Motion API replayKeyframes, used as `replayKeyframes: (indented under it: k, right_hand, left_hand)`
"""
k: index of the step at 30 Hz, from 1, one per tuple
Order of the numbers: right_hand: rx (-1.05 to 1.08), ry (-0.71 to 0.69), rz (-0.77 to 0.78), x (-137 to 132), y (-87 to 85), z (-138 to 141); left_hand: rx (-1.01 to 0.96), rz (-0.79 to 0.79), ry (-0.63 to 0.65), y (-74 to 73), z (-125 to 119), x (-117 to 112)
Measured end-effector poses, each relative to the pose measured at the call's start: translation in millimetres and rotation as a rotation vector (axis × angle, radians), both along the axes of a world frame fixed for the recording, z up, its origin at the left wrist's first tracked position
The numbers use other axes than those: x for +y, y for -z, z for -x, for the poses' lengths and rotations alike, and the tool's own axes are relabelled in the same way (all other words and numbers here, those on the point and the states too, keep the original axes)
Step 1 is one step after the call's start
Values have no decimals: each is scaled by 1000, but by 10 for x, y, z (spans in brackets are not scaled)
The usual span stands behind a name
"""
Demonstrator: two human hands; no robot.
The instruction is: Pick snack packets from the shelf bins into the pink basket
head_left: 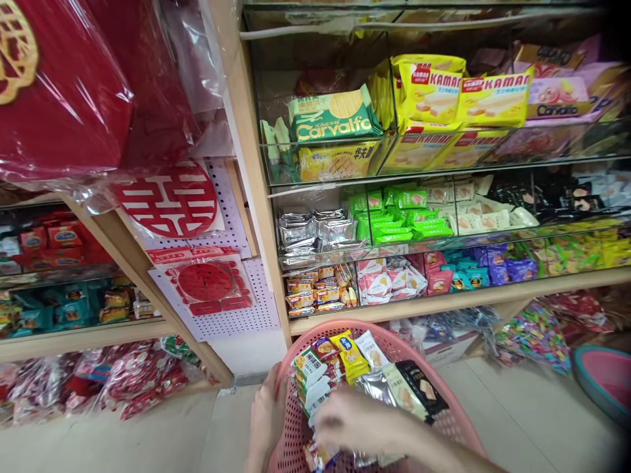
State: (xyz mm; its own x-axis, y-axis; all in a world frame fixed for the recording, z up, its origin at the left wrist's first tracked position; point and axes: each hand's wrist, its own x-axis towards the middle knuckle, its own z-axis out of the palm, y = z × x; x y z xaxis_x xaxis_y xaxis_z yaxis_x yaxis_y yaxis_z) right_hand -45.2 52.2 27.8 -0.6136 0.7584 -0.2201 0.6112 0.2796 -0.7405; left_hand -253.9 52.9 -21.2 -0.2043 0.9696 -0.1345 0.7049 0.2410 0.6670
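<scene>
A pink perforated plastic basket (pixel 286 368) is in front of me at the bottom of the view, holding several small wrapped snacks. My left hand (pixel 267 415) grips its left rim. My right hand (pixel 340 420) reaches into it, slightly blurred, with curled fingers among the packets; what they hold, if anything, is hidden. Around that hand lie a yellow packet (pixel 350 356), a white packet (pixel 371 349), green-and-white packets (pixel 310 368), a silver packet (pixel 377 386), a cream packet (pixel 405 394) and a black packet (pixel 422 387).
Glass-fronted shelves (pixel 424 172) of sorted snacks rise behind the basket. A wooden post (pixel 266 197) and a pegboard with red paper cutouts (pixel 204 284) stand to the left. Red bags (pixel 64 85) hang at upper left. Bagged goods (pixel 532 335) and another basket (pixel 604 381) are low on the right.
</scene>
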Motion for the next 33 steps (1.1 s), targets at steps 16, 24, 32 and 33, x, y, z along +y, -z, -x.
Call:
replayKeyframes:
  k: [16, 24, 32, 33]
  right_hand:
    - [-258, 166, -974, 1385, -424, 424]
    - [-273, 206, -1074, 1354, -403, 430]
    - [-247, 173, -1065, 1434, -425, 361]
    - [-241, 164, -1067, 1445, -420, 348]
  left_hand:
    - [-61, 24, -10, 15, 7, 2]
    - [-24, 19, -29, -44, -25, -19]
    - [-47, 5, -17, -28, -25, -12]
    - [-48, 3, -17, -20, -23, -11]
